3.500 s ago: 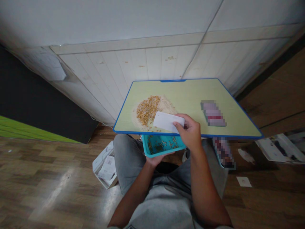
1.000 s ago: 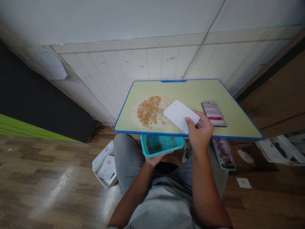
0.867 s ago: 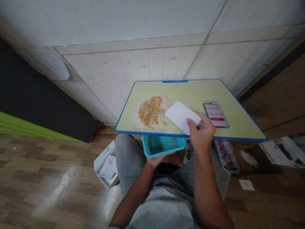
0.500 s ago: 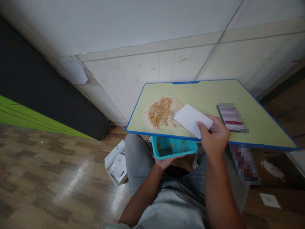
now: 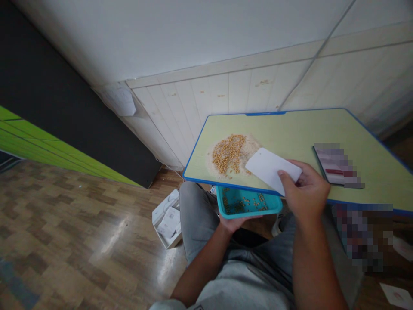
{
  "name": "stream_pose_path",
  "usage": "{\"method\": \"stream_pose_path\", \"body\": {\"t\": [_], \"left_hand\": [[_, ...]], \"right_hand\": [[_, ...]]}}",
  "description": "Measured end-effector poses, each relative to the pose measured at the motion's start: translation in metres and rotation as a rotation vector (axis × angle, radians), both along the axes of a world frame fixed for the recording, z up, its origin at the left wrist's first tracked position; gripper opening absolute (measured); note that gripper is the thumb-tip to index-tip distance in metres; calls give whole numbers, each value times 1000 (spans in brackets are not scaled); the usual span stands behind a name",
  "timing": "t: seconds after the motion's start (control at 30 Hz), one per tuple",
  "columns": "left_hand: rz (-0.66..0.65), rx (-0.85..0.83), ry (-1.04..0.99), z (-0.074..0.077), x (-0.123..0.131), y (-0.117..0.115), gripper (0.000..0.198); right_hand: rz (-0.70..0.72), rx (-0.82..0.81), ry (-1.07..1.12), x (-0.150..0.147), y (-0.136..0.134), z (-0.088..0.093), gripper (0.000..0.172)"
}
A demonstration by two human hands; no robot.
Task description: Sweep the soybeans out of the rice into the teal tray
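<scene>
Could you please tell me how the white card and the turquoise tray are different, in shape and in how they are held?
The white card is flat; the turquoise tray is hollow, with yellow grains inside. The right hand pinches the card between thumb and fingers; the left hand holds the tray from below. The card is over the table, the tray at its near edge, lower. Both have rounded corners.

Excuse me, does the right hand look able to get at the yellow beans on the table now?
Probably yes: the right hand holds a white card whose far end is close to the yellow beans, and nothing tall appears to block the way.
</scene>
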State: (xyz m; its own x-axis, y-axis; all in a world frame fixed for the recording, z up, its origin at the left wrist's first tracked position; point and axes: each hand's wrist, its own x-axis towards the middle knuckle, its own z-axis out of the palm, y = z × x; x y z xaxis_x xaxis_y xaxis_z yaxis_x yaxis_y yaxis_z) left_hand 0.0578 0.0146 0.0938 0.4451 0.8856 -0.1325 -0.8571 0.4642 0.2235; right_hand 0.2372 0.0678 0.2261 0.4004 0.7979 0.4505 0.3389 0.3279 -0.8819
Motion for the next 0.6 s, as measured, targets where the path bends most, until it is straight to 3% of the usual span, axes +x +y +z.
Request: {"method": "stream_pose_path", "body": {"t": [0.17,0.6], "left_hand": [[-11,-4,-18,-7,-1,0,97],[-22,-1,8,6,1,1,98]], "right_hand": [[13,-29,-45,4,2,-6,26],[120,-37,61,5,5,-2,24]]}}
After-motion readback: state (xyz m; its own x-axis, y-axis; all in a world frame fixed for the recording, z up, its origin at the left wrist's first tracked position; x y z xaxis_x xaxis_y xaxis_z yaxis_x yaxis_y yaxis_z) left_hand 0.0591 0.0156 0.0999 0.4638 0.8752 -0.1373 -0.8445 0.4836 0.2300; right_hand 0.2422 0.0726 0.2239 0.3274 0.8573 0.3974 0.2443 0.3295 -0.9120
